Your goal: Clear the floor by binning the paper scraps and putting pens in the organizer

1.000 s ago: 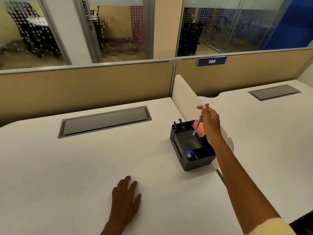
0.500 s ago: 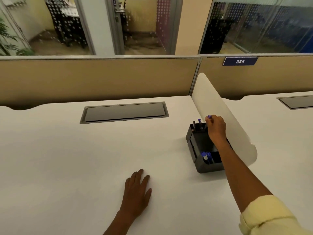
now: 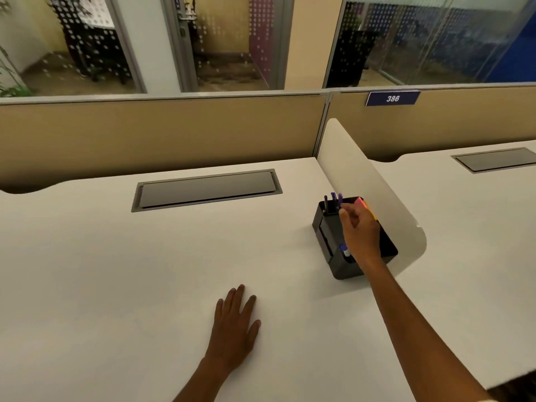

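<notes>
A black desk organizer [image 3: 327, 250] stands on the white desk [image 3: 116, 271] against the low white divider. Its back left slot holds a dark pen [image 3: 325, 201] and two purple-capped pens [image 3: 333, 196], all upright. My right hand [image 3: 359, 230] hovers over the organizer, thumb and forefinger pinched on the barrel of the right-hand purple pen [image 3: 340, 197], which stands in that slot. More blue-capped pens [image 3: 344, 250] sit in the front compartment. Pink and yellow sticky notes [image 3: 361, 202] show behind my hand. My left hand [image 3: 235, 326] lies flat on the desk, fingers spread, holding nothing.
A grey cable flap [image 3: 206, 190] is set into the desk at the back. A tan partition [image 3: 159, 134] with a sign reading 386 [image 3: 392, 98] closes the far side. The white divider [image 3: 374, 190] separates a second desk [image 3: 478, 227] on the right. The floor is out of view.
My right hand has lowered the purple pen from above the organizer down into the back left slot. The camera has swung left. My left hand has stayed flat on the desk.
</notes>
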A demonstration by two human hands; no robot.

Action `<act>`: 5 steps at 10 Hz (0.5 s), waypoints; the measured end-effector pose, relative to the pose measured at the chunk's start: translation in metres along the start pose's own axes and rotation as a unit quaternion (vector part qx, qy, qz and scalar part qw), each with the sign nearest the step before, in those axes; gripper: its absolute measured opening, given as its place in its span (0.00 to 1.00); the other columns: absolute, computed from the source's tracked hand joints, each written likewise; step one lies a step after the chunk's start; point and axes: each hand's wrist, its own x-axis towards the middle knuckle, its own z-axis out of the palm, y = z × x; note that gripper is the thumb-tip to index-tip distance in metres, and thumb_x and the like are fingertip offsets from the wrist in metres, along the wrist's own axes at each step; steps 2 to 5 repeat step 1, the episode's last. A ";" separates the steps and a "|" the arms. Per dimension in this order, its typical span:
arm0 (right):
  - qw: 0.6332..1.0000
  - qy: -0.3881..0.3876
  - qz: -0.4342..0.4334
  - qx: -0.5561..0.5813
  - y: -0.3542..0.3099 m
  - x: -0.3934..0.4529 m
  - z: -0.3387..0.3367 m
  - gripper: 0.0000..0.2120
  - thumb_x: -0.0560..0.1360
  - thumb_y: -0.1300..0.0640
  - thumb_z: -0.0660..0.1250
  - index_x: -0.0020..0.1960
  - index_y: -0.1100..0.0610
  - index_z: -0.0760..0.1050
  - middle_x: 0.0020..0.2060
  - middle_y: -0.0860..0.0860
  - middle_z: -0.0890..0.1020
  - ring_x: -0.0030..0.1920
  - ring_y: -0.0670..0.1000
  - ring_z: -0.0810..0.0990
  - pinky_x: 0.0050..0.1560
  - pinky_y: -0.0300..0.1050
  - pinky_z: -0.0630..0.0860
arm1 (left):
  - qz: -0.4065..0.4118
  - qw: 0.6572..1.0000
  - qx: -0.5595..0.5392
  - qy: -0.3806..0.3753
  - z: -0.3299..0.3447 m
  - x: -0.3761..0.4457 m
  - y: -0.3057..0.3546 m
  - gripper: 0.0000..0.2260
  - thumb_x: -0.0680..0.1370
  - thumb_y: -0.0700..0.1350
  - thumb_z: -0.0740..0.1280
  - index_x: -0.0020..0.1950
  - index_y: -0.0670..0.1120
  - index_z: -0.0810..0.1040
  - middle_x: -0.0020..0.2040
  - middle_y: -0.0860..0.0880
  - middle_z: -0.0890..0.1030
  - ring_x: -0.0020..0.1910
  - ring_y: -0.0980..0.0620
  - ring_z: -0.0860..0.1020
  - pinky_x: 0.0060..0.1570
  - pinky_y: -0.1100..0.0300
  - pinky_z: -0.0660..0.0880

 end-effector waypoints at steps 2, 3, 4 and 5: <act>1.000 -0.017 0.018 0.019 -0.011 -0.037 0.006 0.10 0.78 0.55 0.64 0.56 0.57 0.78 0.48 0.52 0.80 0.48 0.48 0.78 0.47 0.33 0.72 | 0.013 1.000 -0.003 0.001 -0.001 -0.010 -0.010 0.25 0.79 0.61 0.46 0.68 0.52 0.70 0.73 0.45 0.68 0.71 0.45 0.66 0.68 0.51 0.54; 1.000 -0.017 0.018 0.019 -0.011 -0.037 0.006 0.10 0.78 0.55 0.64 0.56 0.57 0.78 0.48 0.52 0.80 0.48 0.48 0.78 0.47 0.33 0.72 | 0.013 1.000 -0.003 0.001 -0.001 -0.010 -0.010 0.25 0.79 0.61 0.46 0.68 0.52 0.70 0.73 0.45 0.68 0.71 0.45 0.66 0.68 0.51 0.54; 1.000 -0.017 0.018 0.019 -0.011 -0.037 0.006 0.10 0.78 0.55 0.64 0.56 0.57 0.78 0.48 0.52 0.80 0.48 0.48 0.78 0.47 0.33 0.72 | 0.013 1.000 -0.003 0.001 -0.001 -0.010 -0.010 0.25 0.79 0.61 0.46 0.68 0.52 0.70 0.73 0.45 0.68 0.71 0.45 0.66 0.68 0.51 0.54; 1.000 -0.017 0.018 0.019 -0.011 -0.037 0.006 0.10 0.78 0.55 0.64 0.56 0.57 0.78 0.48 0.52 0.80 0.48 0.48 0.78 0.47 0.33 0.72 | 0.013 1.000 -0.003 0.001 -0.001 -0.010 -0.010 0.25 0.79 0.61 0.46 0.68 0.52 0.70 0.73 0.45 0.68 0.71 0.45 0.66 0.68 0.51 0.54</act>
